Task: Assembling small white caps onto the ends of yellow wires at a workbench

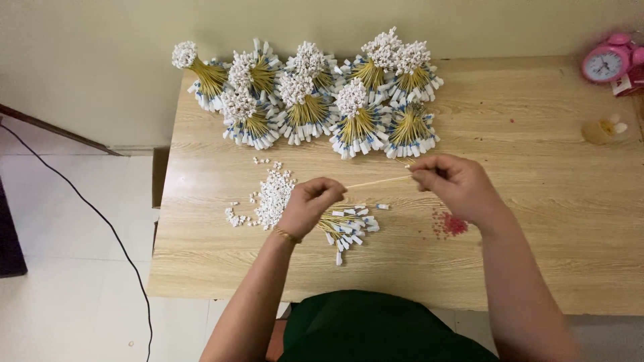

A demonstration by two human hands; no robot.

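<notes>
My left hand (310,203) and my right hand (453,184) hold the two ends of one thin yellow stick (377,181) above the wooden table (537,221). The left fingers pinch its left end, the right fingers pinch its right end. Under my left hand lies a loose pile of yellow sticks with white tags (349,226). A heap of small white pieces (272,198) lies just left of that hand.
Several tied bundles of yellow sticks with white tips and blue-white tags (315,94) fill the far side of the table. A small patch of red bits (449,224) lies near my right wrist. A pink alarm clock (607,62) stands at the far right corner. A black cable (100,218) runs across the floor.
</notes>
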